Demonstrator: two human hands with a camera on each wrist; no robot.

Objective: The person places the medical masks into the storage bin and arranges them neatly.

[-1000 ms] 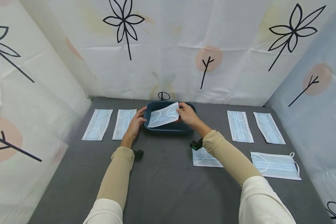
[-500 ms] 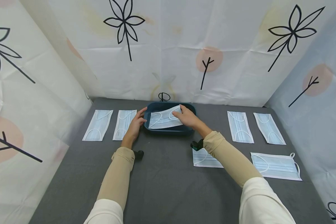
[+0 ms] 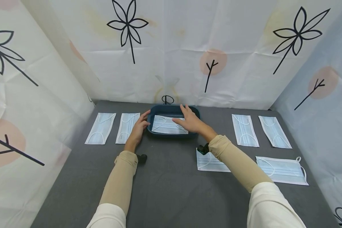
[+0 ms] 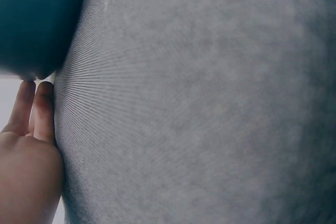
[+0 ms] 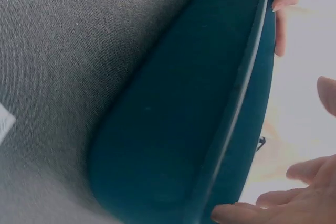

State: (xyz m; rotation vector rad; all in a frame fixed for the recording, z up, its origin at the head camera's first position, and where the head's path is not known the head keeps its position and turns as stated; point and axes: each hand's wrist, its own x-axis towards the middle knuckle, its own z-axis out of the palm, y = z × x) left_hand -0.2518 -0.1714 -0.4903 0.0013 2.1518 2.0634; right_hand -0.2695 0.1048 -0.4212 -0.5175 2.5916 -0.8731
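Note:
A pale blue face mask (image 3: 166,125) lies flat in a dark teal bin (image 3: 171,110) at the back middle of the table, its ear loops upward. My right hand (image 3: 192,122) is over the bin's right end, thumb and fingers spread apart, overlapping the mask's right part. Nothing is pinched between them; in the right wrist view its fingers stand spread by the rim. Against the bin's left end rests my left hand (image 3: 137,129), fingers extended along the side. The left wrist view shows straight fingertips at the outer wall of the bin (image 4: 39,19).
Two masks lie left of the bin, an outer mask (image 3: 100,128) and an inner mask (image 3: 127,128). On the right lie several more, including an upright mask (image 3: 245,130) and a sideways mask (image 3: 283,171). My right forearm covers part of a nearer mask (image 3: 211,162).
The mask, earlier held tilted over the bin by my right hand, has come down flat inside it. My right fingers have let go and spread. My left hand stays at the bin.

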